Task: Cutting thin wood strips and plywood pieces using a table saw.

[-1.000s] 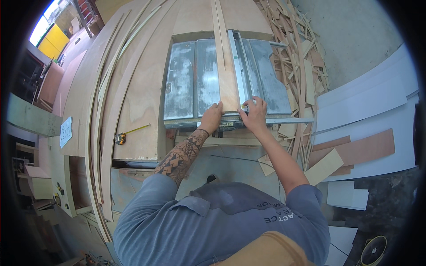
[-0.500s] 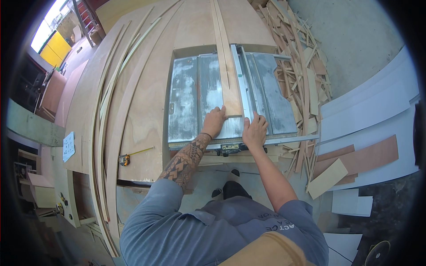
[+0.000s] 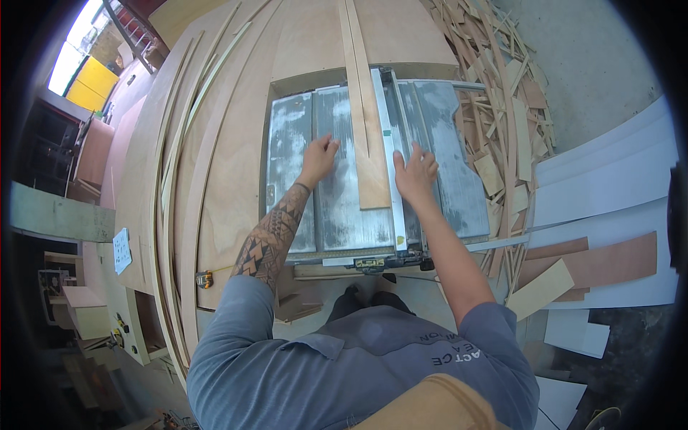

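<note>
A long light plywood strip (image 3: 373,183) lies on the grey metal top of a table saw (image 3: 287,179), with a slit running along it from the far end. Against its right side runs the silvery metal fence (image 3: 389,154). To the left of the strip, my left hand (image 3: 319,159) hovers over the saw top, fingers loosely bent and nothing in them. My right hand (image 3: 416,173) is just right of the fence, thumb and fingers spread, holding nothing. Whether it touches the fence I cannot tell.
Around the saw spreads a large plywood worktable (image 3: 229,193) with long thin strips (image 3: 172,143) on its left. A tape measure (image 3: 205,279) sits near its front edge. Scrap wood (image 3: 494,93) piles up at right, beside white sheets (image 3: 602,179) and brown offcuts (image 3: 609,254).
Both hands have come off the near end of the plywood strip. The left moved left and away from me, the right a little farther along the fence. The whole view has shifted slightly.
</note>
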Motion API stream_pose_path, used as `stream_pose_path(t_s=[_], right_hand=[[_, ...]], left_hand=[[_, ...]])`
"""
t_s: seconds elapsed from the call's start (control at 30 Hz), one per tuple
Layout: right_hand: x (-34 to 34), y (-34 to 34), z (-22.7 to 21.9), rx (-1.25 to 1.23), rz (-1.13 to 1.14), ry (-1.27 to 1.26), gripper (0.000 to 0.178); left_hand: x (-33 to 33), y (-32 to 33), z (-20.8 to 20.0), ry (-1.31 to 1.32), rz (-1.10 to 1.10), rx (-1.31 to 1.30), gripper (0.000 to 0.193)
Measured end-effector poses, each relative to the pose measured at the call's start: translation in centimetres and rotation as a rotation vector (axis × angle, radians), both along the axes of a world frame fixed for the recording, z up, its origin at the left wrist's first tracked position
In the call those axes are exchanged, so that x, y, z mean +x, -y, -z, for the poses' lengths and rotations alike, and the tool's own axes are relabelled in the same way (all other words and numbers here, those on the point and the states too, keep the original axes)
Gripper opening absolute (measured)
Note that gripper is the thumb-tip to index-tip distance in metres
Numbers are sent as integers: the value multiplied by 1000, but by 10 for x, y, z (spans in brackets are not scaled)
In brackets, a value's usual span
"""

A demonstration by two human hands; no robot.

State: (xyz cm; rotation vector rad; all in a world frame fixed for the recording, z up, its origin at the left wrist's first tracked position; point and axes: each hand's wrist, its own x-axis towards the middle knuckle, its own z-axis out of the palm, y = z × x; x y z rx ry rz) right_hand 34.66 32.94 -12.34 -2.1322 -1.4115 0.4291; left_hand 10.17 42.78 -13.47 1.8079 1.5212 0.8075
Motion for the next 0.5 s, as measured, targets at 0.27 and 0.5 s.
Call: stream_pose_path(t_s=[0.27,0.5], right_hand=[[-44,-49,4,-103,-11,-49,57],[-33,-51,9,-138,13,-10,54]], left_hand=[[35,-228,29,-236,-50,100,93],[127,-298,39,-545,-172,-86,93]])
